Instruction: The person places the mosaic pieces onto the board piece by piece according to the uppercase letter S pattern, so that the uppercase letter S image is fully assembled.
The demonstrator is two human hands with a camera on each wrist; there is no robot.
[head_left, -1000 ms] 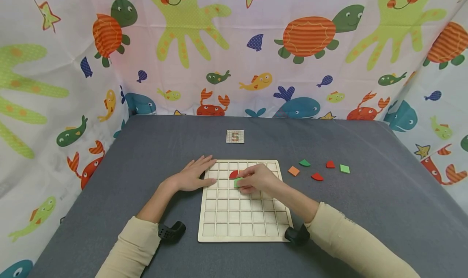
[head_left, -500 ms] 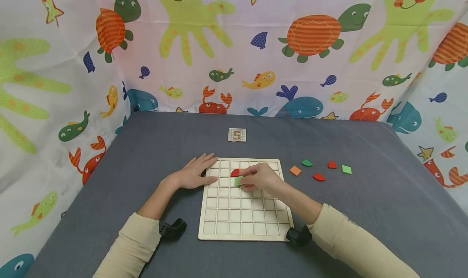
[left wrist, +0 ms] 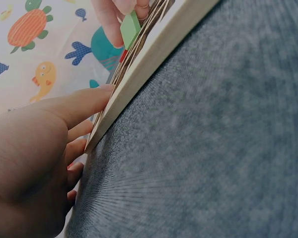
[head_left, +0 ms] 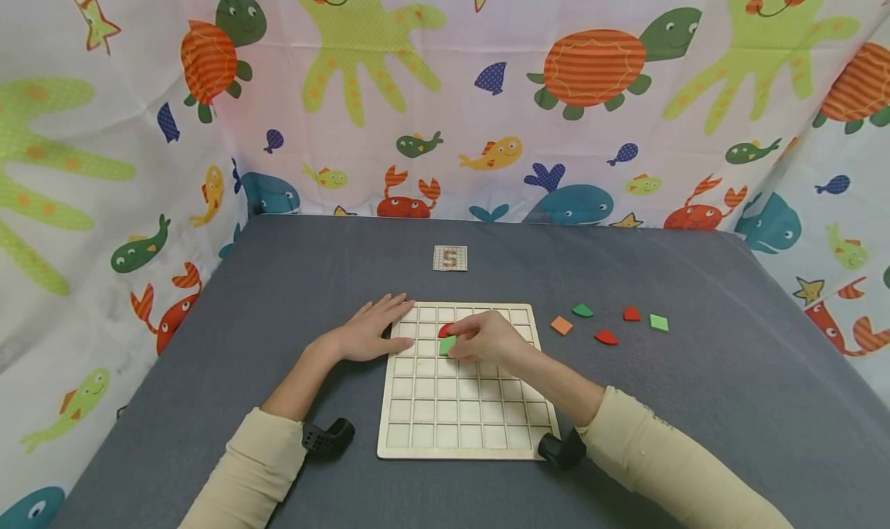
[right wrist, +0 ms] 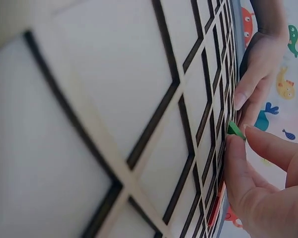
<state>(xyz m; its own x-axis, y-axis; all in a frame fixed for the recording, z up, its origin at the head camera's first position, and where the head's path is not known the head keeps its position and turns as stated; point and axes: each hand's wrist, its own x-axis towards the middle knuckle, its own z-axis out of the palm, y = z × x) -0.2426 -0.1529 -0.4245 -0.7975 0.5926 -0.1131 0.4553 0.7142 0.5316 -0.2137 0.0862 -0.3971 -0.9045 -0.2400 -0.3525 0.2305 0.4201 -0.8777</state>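
My right hand (head_left: 490, 340) pinches a light green square tile (head_left: 446, 346) between thumb and fingers, over the upper middle of a wooden grid board (head_left: 417, 436). In the left wrist view the green tile (left wrist: 130, 30) stands tilted at the board's surface. Just behind it a red quarter-round tile (head_left: 445, 330) lies in a cell, partly hidden by the fingers. My left hand (head_left: 365, 332) rests at the board's upper left edge, fingers stretched out, and its thumb touches the rim (left wrist: 114, 106).
Right of the board lie loose tiles: an orange square (head_left: 561, 325), a green quarter-round (head_left: 582, 310), red pieces (head_left: 606, 337) and a light green square (head_left: 658, 323). Behind the board is a small card (head_left: 450, 258) with an S-shaped pattern on a grid.
The right hand, with the green tile in its fingers, has shifted slightly left over the board. The left hand stays at the board's edge. The head view has moved a little.
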